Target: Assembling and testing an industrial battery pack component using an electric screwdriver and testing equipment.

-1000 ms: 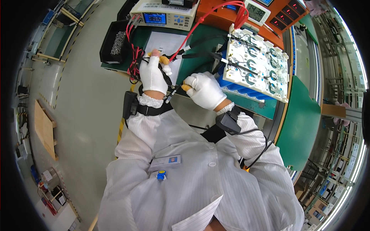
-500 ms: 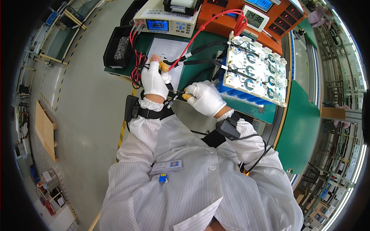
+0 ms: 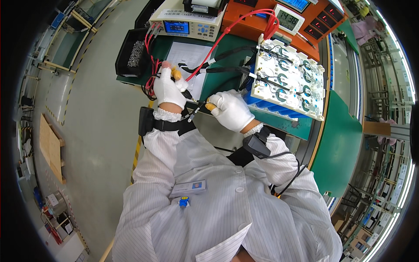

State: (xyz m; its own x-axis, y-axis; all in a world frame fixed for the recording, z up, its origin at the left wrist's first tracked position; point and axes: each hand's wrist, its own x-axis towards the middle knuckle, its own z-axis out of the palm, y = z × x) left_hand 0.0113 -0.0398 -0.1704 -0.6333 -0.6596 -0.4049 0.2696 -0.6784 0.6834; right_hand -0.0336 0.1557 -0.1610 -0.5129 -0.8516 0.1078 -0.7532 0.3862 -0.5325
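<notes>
My left hand [image 3: 169, 89], in a white glove with yellowish fingertips, is closed around a black test probe [image 3: 187, 94]. The probe's thin tip points down to the right, at a small dark cable end [image 3: 201, 104]. My right hand [image 3: 231, 110], gloved the same way, pinches that cable end between thumb and fingers. Whether tip and cable end touch is too small to tell. Black cables [image 3: 229, 70] run left from a blue battery pack [image 3: 273, 109] with a white top plate [image 3: 290, 78]. Red leads [image 3: 155, 70] hang beside my left hand.
Beyond my hands stand a cream bench meter [image 3: 187, 27] and an orange instrument [image 3: 244, 19] with a small digital clock [image 3: 288, 21]. A black bin of small metal parts [image 3: 132, 54] sits at the left edge. A printed sheet [image 3: 190, 54] lies on the green bench mat [image 3: 227, 83].
My left hand has shifted slightly left, and a loose black cable end now shows apart from its fingers. My right hand has moved a little left, still pinching the cable end.
</notes>
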